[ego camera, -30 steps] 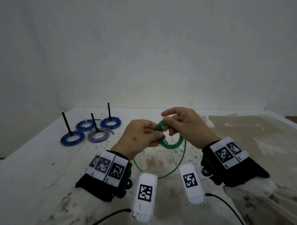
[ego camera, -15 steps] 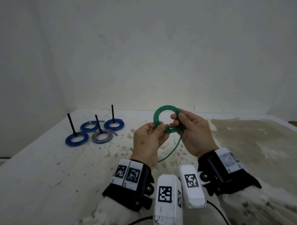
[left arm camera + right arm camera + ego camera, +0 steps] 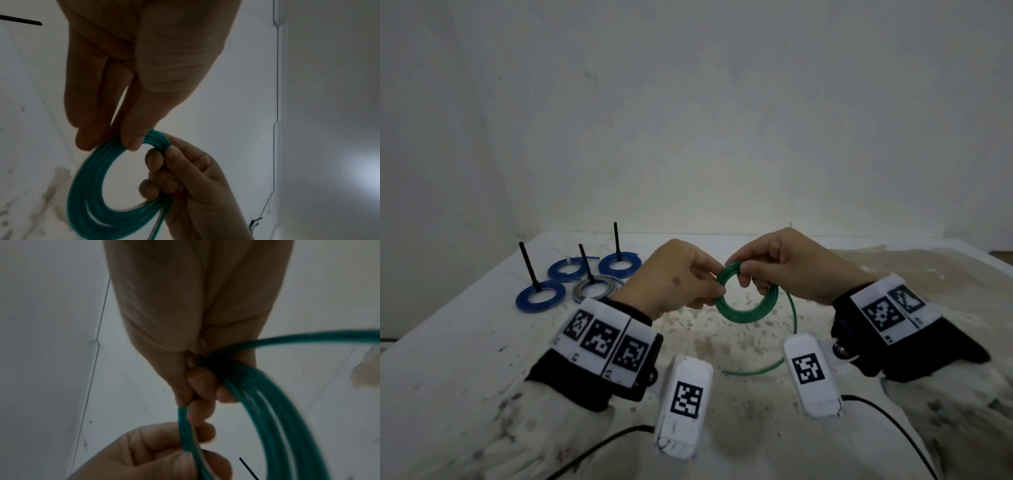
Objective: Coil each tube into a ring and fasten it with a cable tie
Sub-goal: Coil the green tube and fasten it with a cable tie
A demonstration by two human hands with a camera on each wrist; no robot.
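Observation:
A green tube [image 3: 744, 313] is wound into a small ring of several turns, held up above the table between both hands. My left hand [image 3: 681, 284] pinches the ring's left side [image 3: 115, 146] between thumb and fingers. My right hand [image 3: 780, 267] grips the ring's upper right side [image 3: 207, 368] with curled fingers. A loose tail of the tube [image 3: 789, 329] hangs from the right hand down to the table and curves back toward me.
At the back left lie three blue coiled rings [image 3: 541, 299] and a grey one [image 3: 594, 289], with black cable tie tails [image 3: 528, 265] standing up from them. The white table [image 3: 465, 342] is stained, with a brown patch [image 3: 928, 274] on the right.
The coil has come down from its raised position half a second ago and tilted toward me. Both hands have shifted their hold round the ring, and the tail now loops wider on the right.

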